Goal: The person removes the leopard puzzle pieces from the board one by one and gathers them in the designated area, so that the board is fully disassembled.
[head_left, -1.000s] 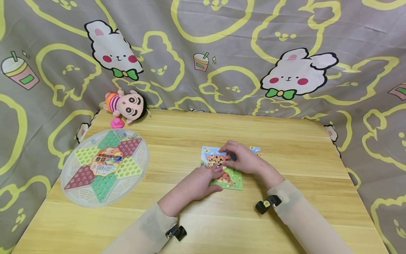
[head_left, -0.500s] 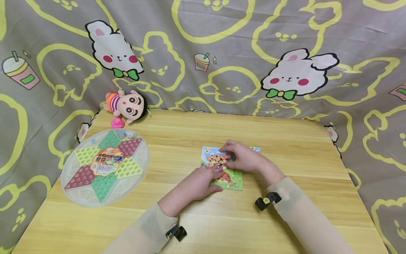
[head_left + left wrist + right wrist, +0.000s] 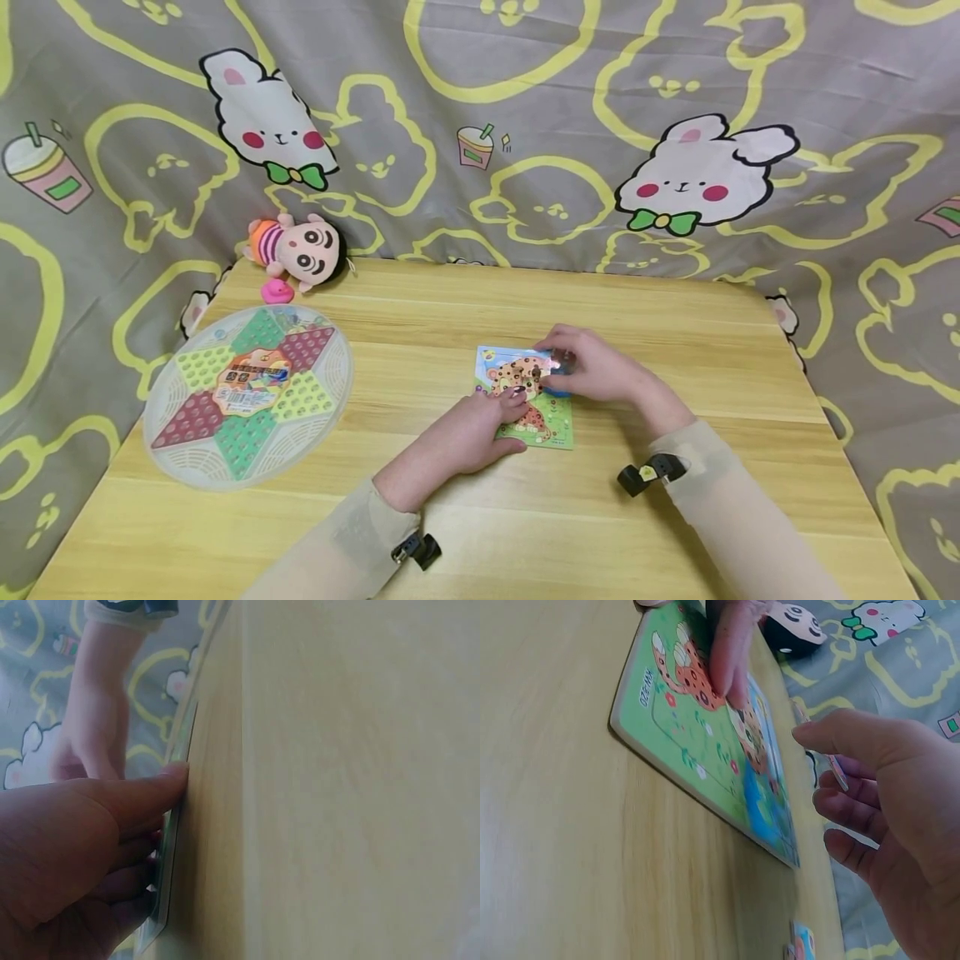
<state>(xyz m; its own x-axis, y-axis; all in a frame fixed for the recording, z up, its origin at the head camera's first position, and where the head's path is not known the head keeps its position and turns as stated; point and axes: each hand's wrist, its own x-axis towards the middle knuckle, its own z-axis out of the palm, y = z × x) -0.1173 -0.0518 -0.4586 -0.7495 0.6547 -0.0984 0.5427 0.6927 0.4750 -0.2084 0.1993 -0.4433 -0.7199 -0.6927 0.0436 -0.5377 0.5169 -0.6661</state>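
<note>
The right hand (image 3: 600, 367) pinches a small puzzle piece (image 3: 839, 772) between thumb and fingers, above the far right part of the puzzle board (image 3: 558, 429). The board lies flat on the surface (image 3: 675, 517), left and nearer of that hand, and its long axis appears to run from near to far. The right wrist view shows the piece nearly edge-on and tilted, raised clear of the board, so its printed side is hard to read. A blue patch (image 3: 759, 806) shows on the board towards its right edge, close to the right hand; whether it is a hollow or print, I cannot tell.

The left hand (image 3: 476, 429) lies across the board's near left side, its fingers relaxed and pressing on the spotted animal picture, its thumb at the near edge. It covers part of the print, but the far right area is reached from the right without crossing it.

A loose piece (image 3: 804, 941) lies on the surface just right of the board; the right hand hides it in the head view. Well apart on the left is a round game board (image 3: 247, 396), with a pink duck (image 3: 277, 291) and a plush doll (image 3: 300, 250) beyond it.
</note>
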